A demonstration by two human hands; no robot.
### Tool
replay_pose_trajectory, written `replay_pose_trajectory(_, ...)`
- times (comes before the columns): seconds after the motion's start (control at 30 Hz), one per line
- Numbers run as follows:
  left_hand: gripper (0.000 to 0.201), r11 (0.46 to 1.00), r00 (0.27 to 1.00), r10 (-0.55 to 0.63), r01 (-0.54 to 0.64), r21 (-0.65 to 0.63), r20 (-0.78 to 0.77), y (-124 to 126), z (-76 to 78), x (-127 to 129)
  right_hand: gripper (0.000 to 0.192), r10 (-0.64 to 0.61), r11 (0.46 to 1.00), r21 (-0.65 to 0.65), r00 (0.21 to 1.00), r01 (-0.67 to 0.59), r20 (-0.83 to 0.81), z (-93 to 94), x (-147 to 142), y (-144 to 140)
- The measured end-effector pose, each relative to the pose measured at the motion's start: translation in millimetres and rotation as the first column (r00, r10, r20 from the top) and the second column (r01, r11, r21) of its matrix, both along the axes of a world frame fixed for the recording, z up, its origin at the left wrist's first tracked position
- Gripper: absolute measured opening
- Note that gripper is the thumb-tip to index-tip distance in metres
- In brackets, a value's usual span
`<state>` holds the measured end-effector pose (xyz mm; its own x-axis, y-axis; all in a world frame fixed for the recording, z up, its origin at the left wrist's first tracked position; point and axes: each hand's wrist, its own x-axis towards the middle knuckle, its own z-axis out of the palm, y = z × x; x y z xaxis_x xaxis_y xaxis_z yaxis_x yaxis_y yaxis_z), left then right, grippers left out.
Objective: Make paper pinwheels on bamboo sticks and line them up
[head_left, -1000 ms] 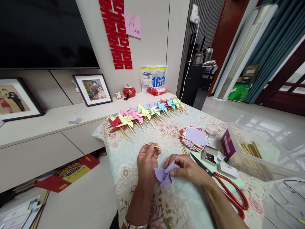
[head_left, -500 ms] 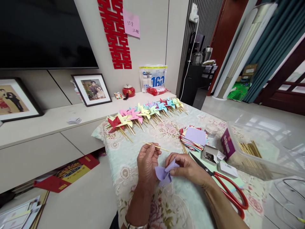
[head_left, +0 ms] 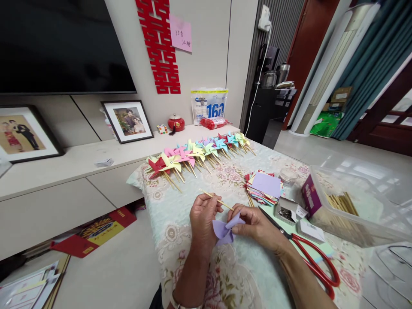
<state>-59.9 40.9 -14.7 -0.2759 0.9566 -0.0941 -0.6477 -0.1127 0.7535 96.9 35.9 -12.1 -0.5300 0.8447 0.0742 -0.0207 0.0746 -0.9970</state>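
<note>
A tabletop [head_left: 180, 240] under a floral cloth is carrying the whole job. Along its far edge a row of finished paper pinwheels [head_left: 199, 152] on wooden sticks is lying side by side, so a good many are already done. To the right a clear plastic bin [head_left: 357, 206] is holding a supply of spare sticks, and near it a stack of coloured paper squares [head_left: 264, 188] is waiting, so plenty of material looks left to work through. Red-handled scissors [head_left: 309, 257] are lying just right of the hands, with a small open box of pins [head_left: 285, 210] beside the stack.

Near the front edge, the left hand [head_left: 202, 221] is pinching a thin wooden stick [head_left: 216, 200] between thumb and fingertips while also steadying a purple paper piece [head_left: 225, 229]. The right hand [head_left: 257, 225] is pinching a folded corner of that purple piece, its grip pressed together on the paper. This pinwheel appears half formed: folded, not yet fixed to its stick.
</note>
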Motion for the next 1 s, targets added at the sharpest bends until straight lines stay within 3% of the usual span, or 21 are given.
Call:
replay_pose_trajectory(0.2,0.029,0.999,0.999,-0.037,0.038,0.024,-0.029,1.5,-4.9,1.0,0.023,0.039,0.997,-0.07,0.997,-0.035,0.065,-2.3,-0.9,-1.0)
replay_pose_trajectory(0.37,0.029,1.0,0.999,0.006,-0.006,0.008,0.041,2.7,-6.5,0.5,0.022,0.101,0.99,-0.108,0.993,-0.094,0.063,1.7,5.5,-1.4)
replay_pose_trajectory(0.57,0.034,0.999,0.992,0.036,-0.033,-0.026,0.12,4.2,-8.2,-2.0,0.025,-0.043,0.99,-0.136,0.999,0.042,-0.006,-3.0,11.6,3.7)
replay_pose_trajectory(0.77,0.033,0.995,0.996,-0.08,0.083,-0.06,0.04,0.3,-5.5,1.7,0.027,-0.174,0.974,-0.16,0.98,0.157,-0.101,-3.0,8.2,5.2)
replay_pose_trajectory(1.0,0.037,0.981,0.985,-0.166,0.16,-0.111,-0.048,-1.9,0.8,7.3,0.024,-0.159,0.984,-0.098,0.979,0.147,-0.129,1.6,8.3,2.2)
